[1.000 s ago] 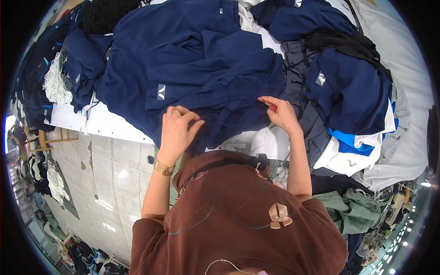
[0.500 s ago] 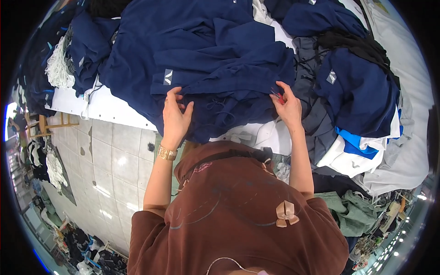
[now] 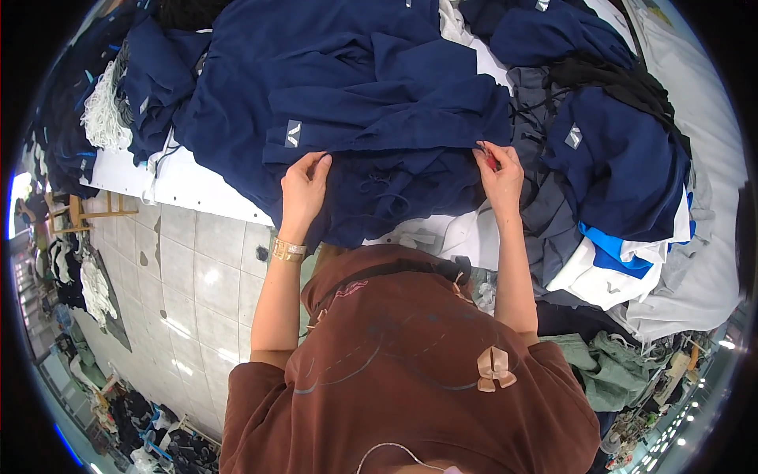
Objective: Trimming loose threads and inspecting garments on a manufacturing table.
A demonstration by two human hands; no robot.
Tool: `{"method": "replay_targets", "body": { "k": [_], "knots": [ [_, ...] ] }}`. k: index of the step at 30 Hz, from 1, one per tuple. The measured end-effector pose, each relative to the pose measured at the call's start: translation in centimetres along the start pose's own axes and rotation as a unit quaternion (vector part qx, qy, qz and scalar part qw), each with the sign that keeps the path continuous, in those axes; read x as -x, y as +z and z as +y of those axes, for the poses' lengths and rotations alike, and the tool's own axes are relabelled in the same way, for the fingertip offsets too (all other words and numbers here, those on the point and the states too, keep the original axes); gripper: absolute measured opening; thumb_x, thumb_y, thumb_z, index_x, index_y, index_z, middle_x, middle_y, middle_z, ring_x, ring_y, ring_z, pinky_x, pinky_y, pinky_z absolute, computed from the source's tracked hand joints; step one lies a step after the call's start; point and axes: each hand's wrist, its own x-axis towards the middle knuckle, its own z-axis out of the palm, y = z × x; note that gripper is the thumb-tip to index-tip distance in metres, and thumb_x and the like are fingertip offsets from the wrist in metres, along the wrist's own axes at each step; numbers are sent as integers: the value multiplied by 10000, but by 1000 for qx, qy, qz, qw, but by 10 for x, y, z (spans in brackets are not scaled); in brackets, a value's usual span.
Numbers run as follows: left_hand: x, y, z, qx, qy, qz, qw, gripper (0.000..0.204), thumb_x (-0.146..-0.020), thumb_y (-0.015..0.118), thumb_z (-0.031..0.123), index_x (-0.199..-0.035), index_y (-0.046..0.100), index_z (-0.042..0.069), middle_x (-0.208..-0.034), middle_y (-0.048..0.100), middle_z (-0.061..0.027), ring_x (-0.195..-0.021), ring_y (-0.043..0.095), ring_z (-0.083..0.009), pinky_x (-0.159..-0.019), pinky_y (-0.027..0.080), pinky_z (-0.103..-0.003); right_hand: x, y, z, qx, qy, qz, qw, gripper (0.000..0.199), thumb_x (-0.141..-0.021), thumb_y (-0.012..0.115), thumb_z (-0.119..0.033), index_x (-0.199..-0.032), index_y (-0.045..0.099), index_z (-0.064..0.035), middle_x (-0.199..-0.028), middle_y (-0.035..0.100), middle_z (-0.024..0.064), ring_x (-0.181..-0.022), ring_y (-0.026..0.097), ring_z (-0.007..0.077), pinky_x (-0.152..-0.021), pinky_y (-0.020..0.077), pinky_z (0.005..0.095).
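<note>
A navy garment [image 3: 387, 118] with a small pale logo patch [image 3: 293, 133] lies spread over more navy cloth on the table. With thumb and fingers closed, my left hand [image 3: 304, 189] pinches its near edge just below the patch. My right hand [image 3: 500, 180] is closed at the other end of that edge, which runs nearly straight between the two hands. Tucked in the right hand is a small red-handled tool [image 3: 491, 162], like thread snips; the fingers cover most of it. Navy drawstrings [image 3: 383, 189] hang in loops below the edge.
Navy garments [image 3: 616, 158] and grey cloth [image 3: 545, 213] are heaped on the right, with white and blue pieces beneath. At the left lies a bundle of white cords [image 3: 106, 110] near the white table edge [image 3: 213, 186]. Tiled floor [image 3: 197, 268] and a wooden stool [image 3: 87, 212] show below.
Both hands have closed on the garment's near edge, which has gone from loose and wrinkled to straight. The red tool has turned further into my right hand.
</note>
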Motion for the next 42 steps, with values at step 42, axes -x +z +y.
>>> {"method": "replay_targets", "body": {
  "k": [42],
  "knots": [
    [-1, -1, 30, 486, -220, -262, 804, 274, -928, 554, 321, -852, 608, 63, -850, 619, 8, -733, 559, -63, -671, 441, -196, 3, 45, -127, -261, -185, -260, 911, 311, -752, 651, -8, -1057, 645, -66, -1085, 630, 117, -912, 638, 208, -769, 495, 267]
  ]
}}
